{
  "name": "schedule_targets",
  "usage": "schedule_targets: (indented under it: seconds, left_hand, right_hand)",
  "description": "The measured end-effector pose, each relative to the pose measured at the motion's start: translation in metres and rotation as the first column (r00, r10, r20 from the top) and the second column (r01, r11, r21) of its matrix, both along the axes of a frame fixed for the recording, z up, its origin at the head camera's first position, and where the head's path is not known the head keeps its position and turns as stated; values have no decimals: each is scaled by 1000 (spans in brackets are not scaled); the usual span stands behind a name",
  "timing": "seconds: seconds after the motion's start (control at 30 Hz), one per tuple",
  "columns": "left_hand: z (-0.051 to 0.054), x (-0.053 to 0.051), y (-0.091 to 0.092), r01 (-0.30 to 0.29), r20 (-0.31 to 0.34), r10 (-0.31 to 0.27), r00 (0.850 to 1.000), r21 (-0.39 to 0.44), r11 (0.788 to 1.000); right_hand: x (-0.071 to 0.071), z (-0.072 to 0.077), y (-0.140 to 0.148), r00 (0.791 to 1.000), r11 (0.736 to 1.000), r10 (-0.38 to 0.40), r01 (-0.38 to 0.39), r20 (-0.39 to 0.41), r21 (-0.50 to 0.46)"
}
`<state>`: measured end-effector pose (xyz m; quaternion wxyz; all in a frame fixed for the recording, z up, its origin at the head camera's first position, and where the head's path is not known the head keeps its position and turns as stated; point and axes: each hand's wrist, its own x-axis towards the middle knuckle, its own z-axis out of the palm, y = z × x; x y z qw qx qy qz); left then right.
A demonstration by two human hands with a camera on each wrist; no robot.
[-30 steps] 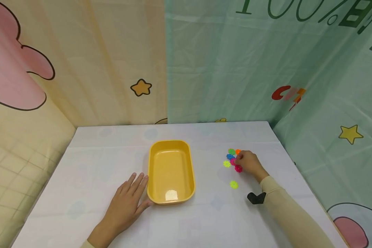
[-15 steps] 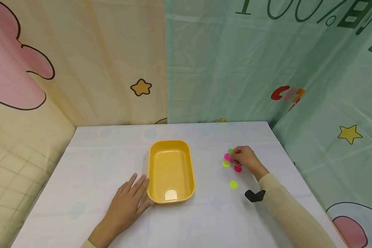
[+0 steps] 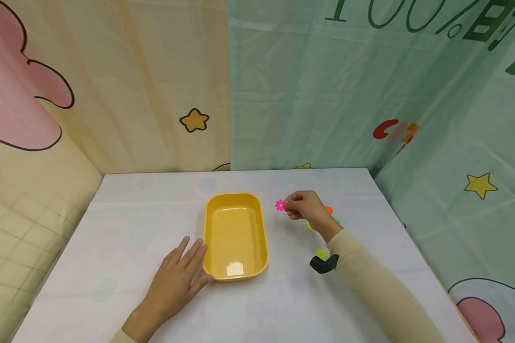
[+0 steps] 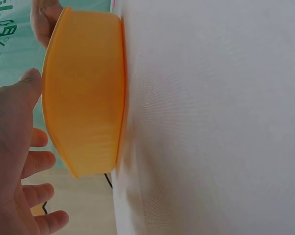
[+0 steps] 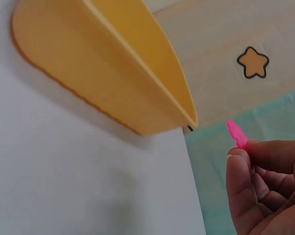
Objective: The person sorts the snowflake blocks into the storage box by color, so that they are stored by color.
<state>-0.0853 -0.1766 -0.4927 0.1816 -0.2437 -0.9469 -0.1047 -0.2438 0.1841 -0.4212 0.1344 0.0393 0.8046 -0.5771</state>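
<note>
Between thumb and forefinger my right hand (image 3: 311, 209) pinches a pink snowflake disc (image 3: 280, 205), held up off the table to the right of a yellow plastic tray (image 3: 235, 238). In the right wrist view the disc (image 5: 236, 134) is seen edge-on, apart from the tray. My left hand (image 3: 173, 281) lies at the tray's near left side with fingers spread, its thumb by the rim. Partly behind the right hand and forearm are an orange disc (image 3: 328, 209), a green disc (image 3: 336, 219) and a yellow-green disc (image 3: 309, 226); other discs there are hidden.
Nearer the front, another yellow-green disc (image 3: 321, 254) lies beside a black mount (image 3: 324, 263) on the right wrist. The white-covered table (image 3: 257, 309) meets printed curtains (image 3: 304, 95) at the back and sides.
My right hand has picked the pink disc out of the group and carried it left, toward the tray. The left hand stays nearly still at the tray.
</note>
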Motion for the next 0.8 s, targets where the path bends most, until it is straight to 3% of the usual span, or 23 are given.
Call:
schedule_targets:
  seconds: [0.27,0.5,0.8]
  left_hand:
    - [1,0,3,9,-8,-9,1000,-2,1000]
    - [1,-1,5,21,-19,-21,1000,6,1000]
    - [-1,-2,6,26,-21,-26,999,10,1000]
  right_hand:
    - [-4,6,-50,999,998,32,-30,35,-47]
    - [-16,1,-86,999,995,37,-34,33,-96]
    - [-25,-3,-127,999,998,35,-34,16,-59]
